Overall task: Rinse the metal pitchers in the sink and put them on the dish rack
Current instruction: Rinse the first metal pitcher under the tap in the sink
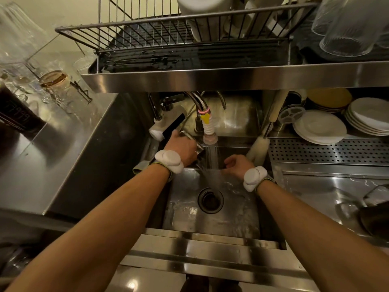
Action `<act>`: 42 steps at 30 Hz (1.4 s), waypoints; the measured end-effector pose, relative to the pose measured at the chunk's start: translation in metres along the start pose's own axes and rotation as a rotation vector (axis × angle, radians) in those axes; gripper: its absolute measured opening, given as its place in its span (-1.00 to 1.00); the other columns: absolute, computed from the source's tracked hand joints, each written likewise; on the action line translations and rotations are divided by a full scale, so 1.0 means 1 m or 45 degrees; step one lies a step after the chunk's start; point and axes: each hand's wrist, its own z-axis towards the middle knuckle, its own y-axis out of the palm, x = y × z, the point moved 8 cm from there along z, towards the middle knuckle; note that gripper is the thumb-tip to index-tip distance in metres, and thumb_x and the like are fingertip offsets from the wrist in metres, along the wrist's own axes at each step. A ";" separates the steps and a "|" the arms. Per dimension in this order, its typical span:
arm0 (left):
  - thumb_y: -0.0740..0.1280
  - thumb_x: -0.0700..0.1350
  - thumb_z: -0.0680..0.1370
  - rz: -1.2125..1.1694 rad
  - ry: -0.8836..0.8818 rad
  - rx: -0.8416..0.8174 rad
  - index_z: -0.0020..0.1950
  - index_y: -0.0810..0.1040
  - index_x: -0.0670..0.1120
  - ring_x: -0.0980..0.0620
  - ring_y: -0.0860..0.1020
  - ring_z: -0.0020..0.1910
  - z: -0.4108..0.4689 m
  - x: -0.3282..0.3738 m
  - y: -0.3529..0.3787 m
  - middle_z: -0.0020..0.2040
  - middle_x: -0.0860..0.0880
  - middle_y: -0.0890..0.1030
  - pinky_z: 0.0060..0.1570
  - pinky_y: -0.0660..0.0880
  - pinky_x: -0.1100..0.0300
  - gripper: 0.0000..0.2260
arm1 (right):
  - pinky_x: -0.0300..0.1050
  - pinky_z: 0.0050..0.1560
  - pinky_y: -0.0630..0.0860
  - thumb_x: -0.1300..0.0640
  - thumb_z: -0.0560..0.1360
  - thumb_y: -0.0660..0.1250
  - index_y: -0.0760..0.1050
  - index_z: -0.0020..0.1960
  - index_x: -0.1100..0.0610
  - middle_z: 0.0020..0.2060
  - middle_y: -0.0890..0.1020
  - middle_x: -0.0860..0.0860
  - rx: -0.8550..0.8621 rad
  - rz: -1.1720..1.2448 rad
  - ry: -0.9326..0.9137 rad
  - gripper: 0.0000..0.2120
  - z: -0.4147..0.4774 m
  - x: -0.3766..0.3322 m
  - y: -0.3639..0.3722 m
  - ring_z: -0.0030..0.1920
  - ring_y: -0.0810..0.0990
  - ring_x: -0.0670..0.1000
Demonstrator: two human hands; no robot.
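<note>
A metal pitcher (199, 149) is tilted at the back left of the sink (210, 220), right beside the running water (212, 159). My left hand (182, 150) grips it and covers most of it, so only its rim and a bit of its wall show. On the other side of the stream, my right hand (239, 166) hovers with loosely curled fingers and nothing visible in it. The wire dish rack (147, 32) stands on the steel shelf above the sink and holds white crockery at its right end.
The faucet head (210, 137) hangs over the back of the sink, the drain (210, 200) below it. A bottle brush (260, 147) leans at the right. Stacked plates (320, 127) sit on a perforated tray. A dark metal vessel (374, 220) lies on the right counter; glasses (52, 81) stand on the left.
</note>
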 end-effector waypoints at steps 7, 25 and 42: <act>0.17 -0.08 0.62 -1.044 -0.322 -0.302 -0.05 0.59 -0.16 -0.12 0.58 0.00 -0.003 -0.018 0.064 -0.03 -0.16 0.61 0.04 0.47 0.06 -0.75 | -0.14 0.08 0.45 0.09 0.31 0.56 0.32 0.40 0.17 0.18 0.55 0.12 -0.029 0.044 -0.003 -0.25 -0.006 0.006 0.008 0.16 0.55 0.10; 0.17 -0.08 0.62 -1.258 -0.411 -0.333 0.08 0.63 -0.22 -0.06 0.58 0.04 0.002 -0.037 0.074 0.06 -0.18 0.64 0.07 0.43 0.10 -0.69 | -0.11 0.20 0.47 0.05 0.12 0.64 0.37 0.27 0.10 0.19 0.58 0.03 0.270 0.235 -0.135 -0.20 0.003 -0.029 0.008 0.20 0.54 0.06; 0.19 -0.15 0.59 -1.056 -0.357 -0.252 0.15 0.61 -0.10 -0.10 0.56 0.21 -0.001 -0.033 0.063 0.20 -0.11 0.61 0.20 0.45 0.10 -0.75 | -0.18 0.19 0.41 0.06 0.12 0.64 0.37 0.30 0.12 0.21 0.55 0.01 0.213 0.301 -0.082 -0.18 0.000 -0.029 0.020 0.22 0.51 0.02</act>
